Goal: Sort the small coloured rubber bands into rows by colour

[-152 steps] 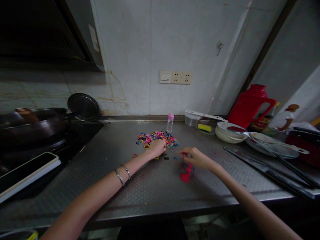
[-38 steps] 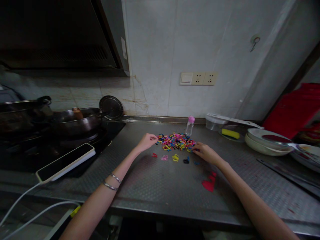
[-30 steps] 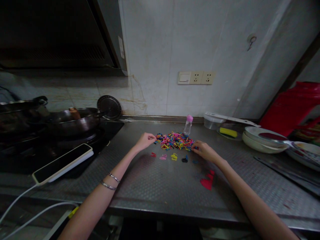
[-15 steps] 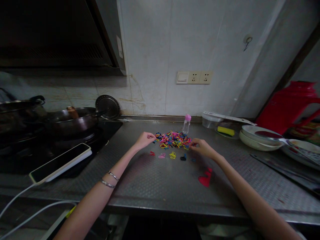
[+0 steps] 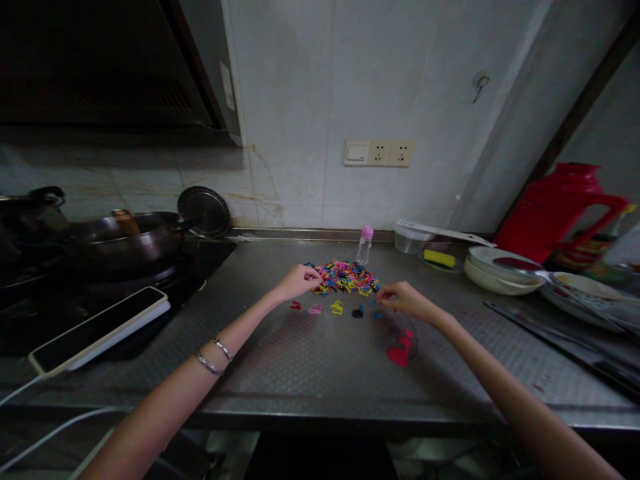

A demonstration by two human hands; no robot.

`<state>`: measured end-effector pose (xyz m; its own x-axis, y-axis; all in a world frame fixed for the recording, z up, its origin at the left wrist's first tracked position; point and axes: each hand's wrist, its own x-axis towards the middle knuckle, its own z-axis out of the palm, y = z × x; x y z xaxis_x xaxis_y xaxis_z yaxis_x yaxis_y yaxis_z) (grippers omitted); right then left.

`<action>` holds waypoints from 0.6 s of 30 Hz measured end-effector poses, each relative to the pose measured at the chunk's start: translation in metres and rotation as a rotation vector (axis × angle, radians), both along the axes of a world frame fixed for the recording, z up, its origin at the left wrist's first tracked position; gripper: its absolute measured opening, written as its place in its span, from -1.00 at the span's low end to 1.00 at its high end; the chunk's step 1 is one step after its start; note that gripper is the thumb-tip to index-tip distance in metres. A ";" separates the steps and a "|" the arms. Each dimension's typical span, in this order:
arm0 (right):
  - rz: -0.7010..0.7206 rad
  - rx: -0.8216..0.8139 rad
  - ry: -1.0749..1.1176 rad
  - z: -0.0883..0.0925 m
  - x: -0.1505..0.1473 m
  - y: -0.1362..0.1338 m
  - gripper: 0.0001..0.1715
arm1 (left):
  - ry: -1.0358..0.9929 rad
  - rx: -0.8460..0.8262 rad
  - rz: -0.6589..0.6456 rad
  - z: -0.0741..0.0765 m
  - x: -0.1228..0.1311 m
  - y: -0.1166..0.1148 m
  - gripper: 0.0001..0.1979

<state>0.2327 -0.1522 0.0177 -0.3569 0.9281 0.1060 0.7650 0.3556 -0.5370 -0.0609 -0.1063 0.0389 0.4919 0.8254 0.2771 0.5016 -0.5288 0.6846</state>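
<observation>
From where I stand, the heap of little coloured bands (image 5: 345, 279) lies at the centre of the frame on the metal counter (image 5: 310, 380), probably put there so both hands can get at it. The left hand (image 5: 296, 283) comes in from the lower left, its fingertips drawn together at the heap's left edge; I cannot tell whether it pinches a band. The right hand (image 5: 409, 301) dips just right of centre, thumb and finger close together near the blue bands (image 5: 377, 315); whether anything is between them is too small to make out.

Below the heap runs a row, spaced out seemingly to keep the colours from mixing: red bands (image 5: 296, 305), pink bands (image 5: 315, 309), yellow bands (image 5: 337, 307), black bands (image 5: 357, 312), then the blue. That makes five small clusters and one heap, whose bands are too tangled to count.

I count one bottle (image 5: 364, 252) with a pink cap behind the heap, one red cut-out (image 5: 399, 355) below the right hand, two bracelets (image 5: 209, 364) on the left wrist, one phone (image 5: 100, 330) at the lower left, and one yellow sponge (image 5: 439, 259) right of centre.
</observation>
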 end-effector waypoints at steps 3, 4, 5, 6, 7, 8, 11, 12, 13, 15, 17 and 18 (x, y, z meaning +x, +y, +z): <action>0.021 -0.002 -0.018 -0.003 0.003 -0.004 -0.77 | -0.009 0.003 -0.008 -0.002 -0.005 0.001 -0.76; 0.028 0.003 -0.023 -0.004 0.004 -0.004 -0.77 | -0.014 0.001 -0.007 -0.003 -0.007 0.001 -0.75; 0.034 0.006 -0.025 -0.005 0.005 -0.004 -0.78 | -0.021 -0.004 -0.003 -0.005 -0.009 0.002 -0.75; 0.039 0.005 -0.024 -0.006 0.006 -0.004 -0.78 | -0.028 -0.011 0.001 -0.006 -0.011 0.003 -0.74; 0.040 0.001 -0.021 -0.007 0.007 -0.004 -0.78 | -0.036 -0.020 0.006 -0.008 -0.013 0.004 -0.73; 0.039 -0.005 -0.018 -0.008 0.008 -0.004 -0.78 | -0.042 -0.032 0.009 -0.010 -0.015 0.004 -0.73; 0.031 -0.023 -0.014 -0.008 0.011 -0.004 -0.79 | -0.055 -0.069 0.018 -0.014 -0.020 0.006 -0.72; 0.026 -0.027 -0.014 -0.008 0.011 -0.004 -0.79 | -0.057 -0.081 0.024 -0.015 -0.022 0.007 -0.72; 0.021 -0.030 -0.014 -0.008 0.011 -0.005 -0.79 | -0.061 -0.091 0.031 -0.015 -0.023 0.007 -0.72; 0.007 -0.037 -0.014 -0.007 0.011 -0.005 -0.80 | -0.076 -0.102 0.046 -0.015 -0.025 0.008 -0.73; 0.001 -0.041 -0.014 -0.007 0.011 -0.006 -0.80 | -0.088 -0.104 0.055 -0.014 -0.027 0.009 -0.75; 0.007 -0.041 -0.015 -0.006 0.011 -0.006 -0.80 | -0.092 -0.104 0.056 -0.013 -0.028 0.009 -0.75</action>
